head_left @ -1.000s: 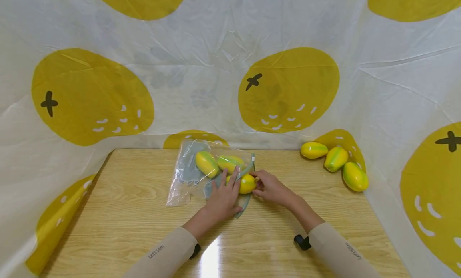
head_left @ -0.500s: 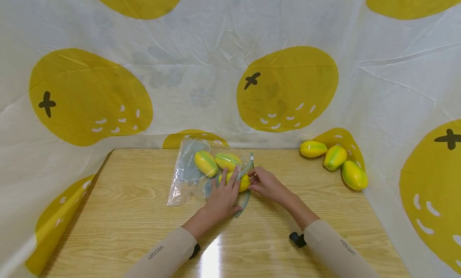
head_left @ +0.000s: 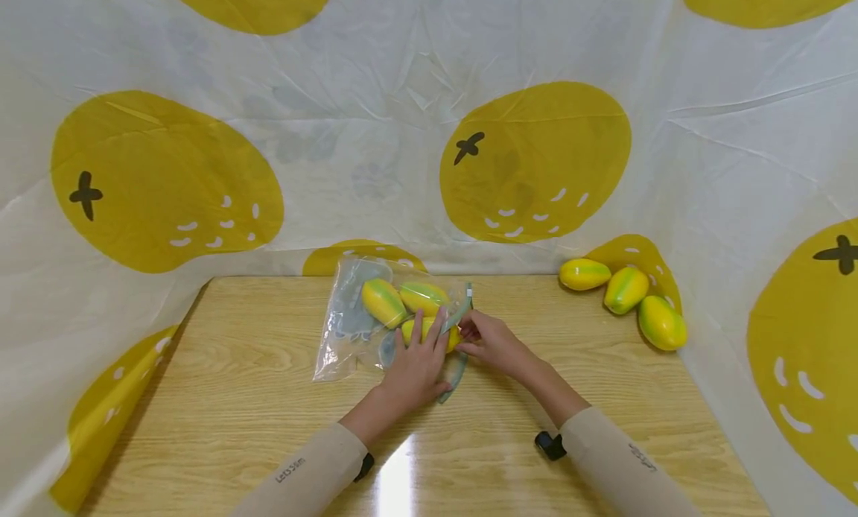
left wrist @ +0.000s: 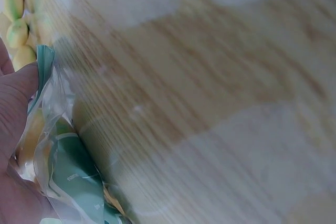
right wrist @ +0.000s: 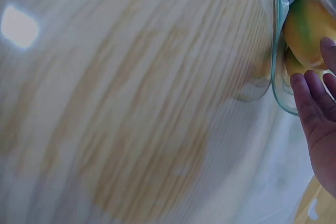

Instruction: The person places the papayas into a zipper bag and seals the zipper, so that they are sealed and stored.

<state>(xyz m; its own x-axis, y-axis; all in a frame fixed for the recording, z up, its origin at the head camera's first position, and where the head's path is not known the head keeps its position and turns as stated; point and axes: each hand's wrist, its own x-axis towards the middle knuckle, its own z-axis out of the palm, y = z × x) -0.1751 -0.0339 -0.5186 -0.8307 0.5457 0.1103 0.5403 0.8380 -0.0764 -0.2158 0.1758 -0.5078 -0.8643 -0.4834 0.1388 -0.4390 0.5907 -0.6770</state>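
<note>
A clear zip bag with a green printed panel and green zip strip lies on the table. Inside it are two yellow-green papayas, one on the left and one at the back. A third papaya sits in the bag's mouth. My left hand rests over that papaya with fingers straight and spread; its thumb touches the zip strip, also seen in the left wrist view. My right hand holds the third papaya's right end between thumb and fingers. The left hand partly covers this papaya.
At the table's back right corner lie three more papayas, one at the rear, one in the middle and one in front. A patterned cloth surrounds the wooden table at the back and sides.
The third papaya has slid left, further into the bag, and my right hand has moved left with it. My left hand has stayed in place.
</note>
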